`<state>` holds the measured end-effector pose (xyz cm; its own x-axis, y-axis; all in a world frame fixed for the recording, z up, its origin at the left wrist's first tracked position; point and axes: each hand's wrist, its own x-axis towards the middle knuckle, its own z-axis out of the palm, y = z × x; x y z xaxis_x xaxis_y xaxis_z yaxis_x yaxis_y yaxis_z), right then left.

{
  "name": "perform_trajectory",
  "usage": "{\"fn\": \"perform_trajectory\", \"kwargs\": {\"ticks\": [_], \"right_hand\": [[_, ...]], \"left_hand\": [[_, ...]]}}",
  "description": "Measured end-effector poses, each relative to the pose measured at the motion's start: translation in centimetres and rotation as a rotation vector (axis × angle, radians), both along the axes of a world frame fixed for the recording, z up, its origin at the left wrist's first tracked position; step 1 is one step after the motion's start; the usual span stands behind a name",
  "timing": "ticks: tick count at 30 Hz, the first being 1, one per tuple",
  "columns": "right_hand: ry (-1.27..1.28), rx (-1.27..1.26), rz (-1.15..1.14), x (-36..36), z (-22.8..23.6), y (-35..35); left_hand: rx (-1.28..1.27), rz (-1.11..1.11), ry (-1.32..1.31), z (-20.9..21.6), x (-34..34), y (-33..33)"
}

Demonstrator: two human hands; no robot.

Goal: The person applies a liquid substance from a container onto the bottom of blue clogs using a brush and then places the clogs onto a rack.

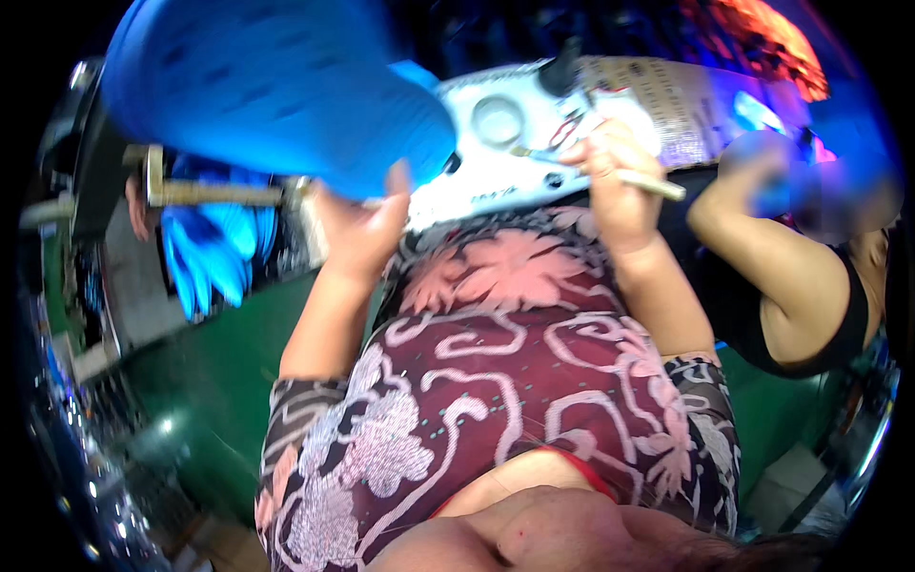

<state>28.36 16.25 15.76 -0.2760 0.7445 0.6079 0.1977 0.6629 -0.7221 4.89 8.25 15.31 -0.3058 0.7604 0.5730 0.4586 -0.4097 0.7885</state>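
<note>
My left hand [357,227] grips the near end of a large blue shoe sole [276,95], dotted with small dark marks. The thumb presses on its edge while the other fingers are mostly hidden. Close to the camera, the sole is raised and tilted over the left of the worktop. My right hand [618,172] is closed round a slim brush [653,181] with a pale handle, its tip pointing left. Beyond that tip, a round whitish dish [498,122] rests on the white work surface [496,186].
Several blue sole-like pieces [214,248] lie at left beside a wooden bar [214,194]. A black object [559,74] stands behind the dish, near a brown printed sheet [658,95]. Another person's bent arm [791,257] is at right; someone's hand [138,205] shows far left.
</note>
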Motion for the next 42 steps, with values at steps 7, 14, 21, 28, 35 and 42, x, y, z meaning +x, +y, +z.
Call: {"fn": "perform_trajectory", "kwargs": {"ticks": [7,14,21,28,35,42], "right_hand": [[0.104,-0.180,-0.131,3.8,-4.2,-1.2],[0.216,-0.346,-0.264,4.8,-5.2,-3.3],[0.324,-0.434,-0.291,4.3,-6.2,-3.2],[0.352,-0.496,-0.237,1.5,-7.5,-2.6],[0.294,-0.499,0.132,-4.0,-7.2,-0.4],[-0.122,-0.564,0.642,-20.0,-2.2,-1.4]], "left_hand": [[-0.549,-0.634,-0.565,6.6,-0.5,-1.8],[-0.514,-1.217,-0.353,12.3,9.2,15.0],[-0.575,-1.466,-1.205,21.0,17.1,24.0],[-0.581,-1.143,-0.674,4.7,5.4,14.1],[-0.909,-0.085,-0.564,-7.4,-14.7,-8.9],[-0.364,0.935,-0.315,-10.6,-28.9,-24.3]]}}
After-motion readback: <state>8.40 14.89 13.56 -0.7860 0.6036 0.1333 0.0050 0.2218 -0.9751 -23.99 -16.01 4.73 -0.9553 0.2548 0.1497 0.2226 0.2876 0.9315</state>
